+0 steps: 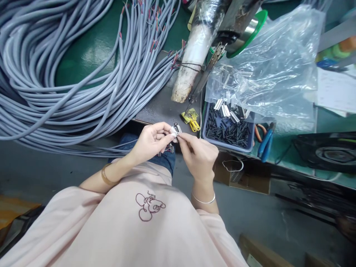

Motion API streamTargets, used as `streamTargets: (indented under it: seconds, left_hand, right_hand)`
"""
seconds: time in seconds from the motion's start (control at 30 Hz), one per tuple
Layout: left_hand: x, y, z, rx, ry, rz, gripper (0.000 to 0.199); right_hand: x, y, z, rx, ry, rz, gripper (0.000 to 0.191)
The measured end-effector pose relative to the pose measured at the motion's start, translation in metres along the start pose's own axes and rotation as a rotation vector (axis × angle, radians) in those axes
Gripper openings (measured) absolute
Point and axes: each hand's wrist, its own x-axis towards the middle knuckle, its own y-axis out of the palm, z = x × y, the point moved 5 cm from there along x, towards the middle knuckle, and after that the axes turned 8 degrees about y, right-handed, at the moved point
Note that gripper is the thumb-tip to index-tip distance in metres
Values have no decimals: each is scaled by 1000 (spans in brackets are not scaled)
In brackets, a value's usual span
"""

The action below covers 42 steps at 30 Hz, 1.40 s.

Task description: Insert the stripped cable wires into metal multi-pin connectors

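Observation:
My left hand (151,141) is closed in a pinch on a small metal multi-pin connector (177,127), held over my lap by the table edge. White wrapping shows at its fingertips. Close against it from the right, my right hand (198,152) is also pinched shut at the connector's lower end; what lies between its fingertips is too small to make out. More connectors (170,149) hang just below the hands, partly hidden. Thin grey cables (122,148) run from the left toward my left hand.
Bundled grey cables (69,96) with bared coloured wire ends cover the table's left. Ahead are a soldering iron (205,76), a wrapped tube (191,55) and a yellow tool (194,123). A blue bin (204,129) holds black sleeves and connectors; blue-handled pliers (266,142) lie right.

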Motion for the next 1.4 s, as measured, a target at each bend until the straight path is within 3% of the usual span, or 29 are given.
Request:
streamTargets:
  seconds: [0.2,0.43,0.57,0.73,0.87,0.93,1.03,1.2,1.3,1.4]
  left_hand:
    - [-4,-1,-3,254,140,-37,12]
    - [-2,1,-3,242,131,-35,9]
    - [-1,1,-3,231,143,-57,9]
    - [-1,0,0,137,80,-68,10]
    - [0,-1,2,65,22,-70,16]
    - [1,-1,0,34,12,-70,19]
    - [2,-1,-2,3,23,-84,21]
    - [3,-4,2,-45,-2,-88,20]
    - [4,-6,7,-139,-37,-59,23]
    - [6,-6,11,-287,-65,4,23]
  right_hand:
    - [-5,7,-8,80,126,-29,10]
    - [-7,5,-13,173,268,-8,12]
    - [-7,4,-13,120,246,-6,16]
    - [-7,-4,-13,99,177,-109,12]
    - [-6,0,-7,28,0,3,16]
    - [-7,0,-7,15,-8,14,14]
    - [-11,-5,-14,95,93,-67,10]
    - [-24,-14,-28,378,311,-393,25]
    - [-28,-6,-30,418,338,-392,23]
    - [-28,1,-24,378,242,-312,17]
